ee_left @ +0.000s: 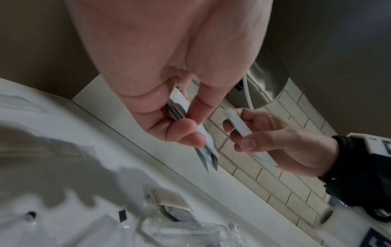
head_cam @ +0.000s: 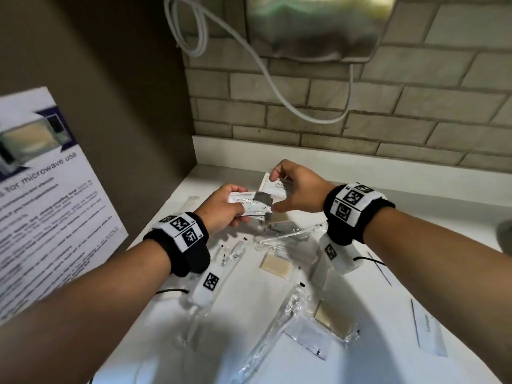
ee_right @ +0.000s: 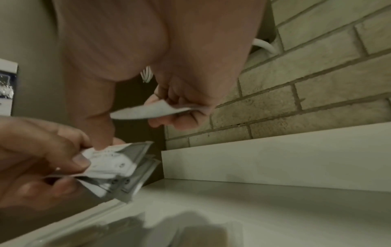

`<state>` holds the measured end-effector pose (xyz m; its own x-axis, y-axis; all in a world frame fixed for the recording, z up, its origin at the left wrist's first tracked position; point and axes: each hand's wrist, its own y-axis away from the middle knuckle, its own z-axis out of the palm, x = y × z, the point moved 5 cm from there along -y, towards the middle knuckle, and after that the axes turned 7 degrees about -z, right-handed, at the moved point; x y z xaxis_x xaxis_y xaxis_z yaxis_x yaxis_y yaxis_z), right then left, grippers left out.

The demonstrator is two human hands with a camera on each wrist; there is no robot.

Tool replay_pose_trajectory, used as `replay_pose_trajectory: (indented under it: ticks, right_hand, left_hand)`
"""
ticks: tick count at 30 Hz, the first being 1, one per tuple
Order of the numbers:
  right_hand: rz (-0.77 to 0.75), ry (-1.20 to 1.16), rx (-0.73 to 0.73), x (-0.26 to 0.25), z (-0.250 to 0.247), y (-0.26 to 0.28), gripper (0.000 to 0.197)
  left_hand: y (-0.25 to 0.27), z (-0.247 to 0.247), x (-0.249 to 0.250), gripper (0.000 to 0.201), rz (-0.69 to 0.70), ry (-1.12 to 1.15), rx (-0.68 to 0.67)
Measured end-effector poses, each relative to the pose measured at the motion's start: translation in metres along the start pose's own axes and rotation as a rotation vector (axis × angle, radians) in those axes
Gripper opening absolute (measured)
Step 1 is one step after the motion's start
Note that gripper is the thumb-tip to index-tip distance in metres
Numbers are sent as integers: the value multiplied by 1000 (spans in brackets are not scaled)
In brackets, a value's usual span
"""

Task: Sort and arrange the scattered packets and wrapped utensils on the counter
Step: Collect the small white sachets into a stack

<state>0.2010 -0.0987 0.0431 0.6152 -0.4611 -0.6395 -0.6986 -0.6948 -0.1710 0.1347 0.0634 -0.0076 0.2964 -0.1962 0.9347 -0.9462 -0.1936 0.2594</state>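
Observation:
My left hand (head_cam: 225, 209) grips a small stack of white shampoo-and-conditioner packets (head_cam: 249, 205) above the white counter (head_cam: 432, 223); the same stack (ee_right: 118, 165) shows fanned out in the right wrist view. Just right of it, my right hand (head_cam: 291, 189) pinches a single white packet (head_cam: 273, 185) between thumb and fingers, seen bent as the single packet (ee_right: 152, 109) and edge-on as the single packet (ee_left: 239, 125). Below the hands lie clear-wrapped utensils (head_cam: 279, 325) and tan packets (head_cam: 276, 266) scattered on the counter.
A brick wall (head_cam: 388, 115) with a white backsplash stands behind. A metal appliance (head_cam: 318, 26) and white cable (head_cam: 266, 67) hang overhead. A microwave-use notice (head_cam: 47, 195) is on the brown left wall. A white paper sleeve (head_cam: 428, 328) lies at the right.

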Motion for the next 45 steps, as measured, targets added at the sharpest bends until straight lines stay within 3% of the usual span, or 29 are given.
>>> replay_pose_trajectory:
  ticks: [4,8,11,16,21,23,26,29,32,34,36,39,45]
  right_hand:
    - [-32,-67,-26,-8,0,2,54]
    - [-38,-164,-46,-10,2,4,70]
    - [-19,-100,-3,-9,-1,3,71]
    - [-2,-21,-32,-11,-6,0,53]
    - [-90,172,-77,-28,6,-3,56]
    - [-97,194,-60,-29,11,-5,60]
    - [-101,191,-44,-25,14,-7,66]
    - [-27,218,-11,-7,11,-5,77]
    - [163,112,47,28,9,2,59]
    - [322,188,-90,53,19,13,53]
    - [378,391,-304,67,33,26,48]
    - [285,526,-430,60,48,37,31]
    - [194,360,-545,38,71,52,15]
  left_hand:
    - [4,-2,0,39,3,-9,4]
    - [7,2,1,40,-8,-15,-7]
    - [8,6,3,38,-12,5,-30]
    - [7,11,4,38,-29,59,-56]
    - [9,12,15,31,-43,364,-109]
    - [6,16,18,34,-50,338,-140]
    - [0,16,18,26,-36,189,-79]
    - [-7,8,11,33,-33,131,-37]
    - [-13,-8,1,34,-52,144,35]
    - [-16,-18,-2,33,-61,170,83]
    - [-20,-23,-5,33,-71,182,104]
    - [-24,-22,-9,34,-81,152,90]
    - [-28,-10,-11,36,-78,69,44]
